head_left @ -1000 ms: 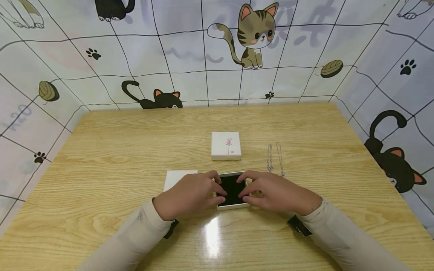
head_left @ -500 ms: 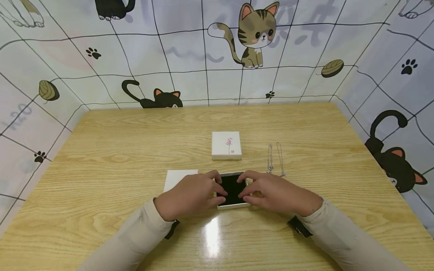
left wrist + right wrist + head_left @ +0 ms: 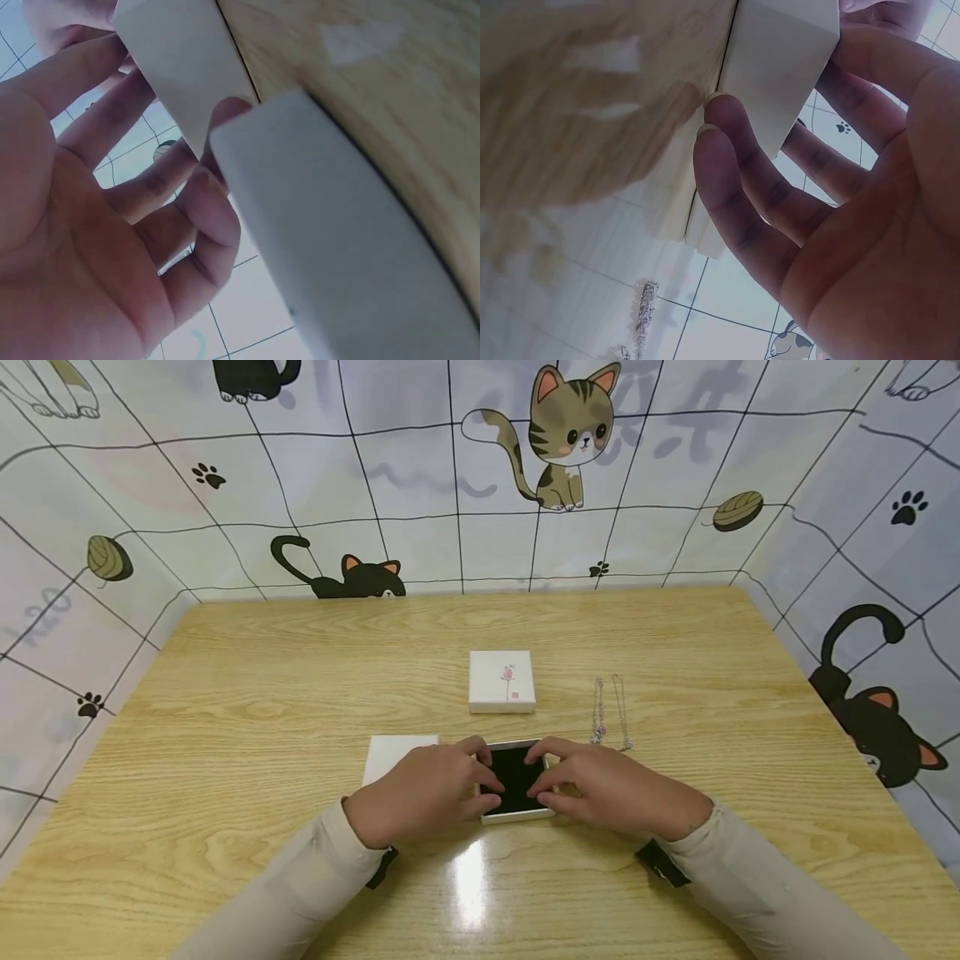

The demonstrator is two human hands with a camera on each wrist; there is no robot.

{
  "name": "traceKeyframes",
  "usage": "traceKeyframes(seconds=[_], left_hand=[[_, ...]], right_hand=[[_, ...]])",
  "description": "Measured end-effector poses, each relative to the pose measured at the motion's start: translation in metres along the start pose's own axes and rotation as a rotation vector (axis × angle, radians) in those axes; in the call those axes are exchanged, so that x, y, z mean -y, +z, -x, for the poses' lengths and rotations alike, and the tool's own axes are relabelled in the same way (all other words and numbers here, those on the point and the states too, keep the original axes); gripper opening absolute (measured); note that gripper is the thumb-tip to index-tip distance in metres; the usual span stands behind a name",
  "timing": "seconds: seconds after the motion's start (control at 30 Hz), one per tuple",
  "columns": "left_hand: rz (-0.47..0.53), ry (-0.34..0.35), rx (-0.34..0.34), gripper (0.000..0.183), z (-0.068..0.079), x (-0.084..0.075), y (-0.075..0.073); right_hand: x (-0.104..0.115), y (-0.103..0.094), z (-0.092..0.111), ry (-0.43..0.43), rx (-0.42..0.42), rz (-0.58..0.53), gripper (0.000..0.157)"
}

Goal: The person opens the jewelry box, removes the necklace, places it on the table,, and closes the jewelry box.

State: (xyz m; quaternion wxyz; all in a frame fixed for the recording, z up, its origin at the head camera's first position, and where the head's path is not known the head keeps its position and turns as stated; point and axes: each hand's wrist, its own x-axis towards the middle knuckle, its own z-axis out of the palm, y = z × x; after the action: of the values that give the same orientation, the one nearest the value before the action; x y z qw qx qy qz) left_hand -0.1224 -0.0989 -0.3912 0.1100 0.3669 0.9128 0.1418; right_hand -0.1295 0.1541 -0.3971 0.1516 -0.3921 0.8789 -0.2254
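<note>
An uncovered white gift box [image 3: 519, 817] with a black lining lies on the table in the head view, between both hands. My left hand [image 3: 427, 789] grips its left side, some fingertips over the rim against the lining. From the right, my right hand [image 3: 611, 785] holds the opposite side in the same way. The left wrist view shows fingers along the white box wall [image 3: 184, 60]. In the right wrist view, fingertips lie at the box's lower side [image 3: 772, 75]. A plain white square piece [image 3: 397, 753] sits behind my left hand, which partly covers it.
A white box with a pink flower print [image 3: 502, 682] stands farther back on the wooden table [image 3: 315, 677]. Two silver necklaces [image 3: 598, 714] lie side by side, just beyond my right hand. Cat-patterned cloth [image 3: 420, 468] walls in the table's back and sides.
</note>
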Motion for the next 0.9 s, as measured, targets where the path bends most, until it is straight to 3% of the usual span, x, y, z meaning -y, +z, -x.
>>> traceKeyframes(seconds=[0.13,0.23,0.37,0.5,0.9], left_hand=[[0.040,-0.001,0.000,0.022,0.003,0.003,-0.005],[0.085,-0.009,-0.042,0.023,0.008,0.008,-0.012],[0.097,-0.037,-0.107,0.030,0.019,0.021,-0.024],[0.090,-0.081,-0.127,0.043,0.032,0.038,-0.030],[0.034,-0.180,-0.064,0.092,0.058,0.059,-0.016]], right_hand=[[0.000,0.000,0.001,0.004,0.005,-0.008,0.016],[-0.001,0.000,0.002,0.002,0.010,-0.013,0.017],[-0.002,0.000,0.003,0.000,0.004,-0.015,0.016],[-0.002,0.000,0.003,0.005,-0.002,-0.011,0.015],[-0.002,0.000,0.002,0.006,-0.004,-0.014,0.014]])
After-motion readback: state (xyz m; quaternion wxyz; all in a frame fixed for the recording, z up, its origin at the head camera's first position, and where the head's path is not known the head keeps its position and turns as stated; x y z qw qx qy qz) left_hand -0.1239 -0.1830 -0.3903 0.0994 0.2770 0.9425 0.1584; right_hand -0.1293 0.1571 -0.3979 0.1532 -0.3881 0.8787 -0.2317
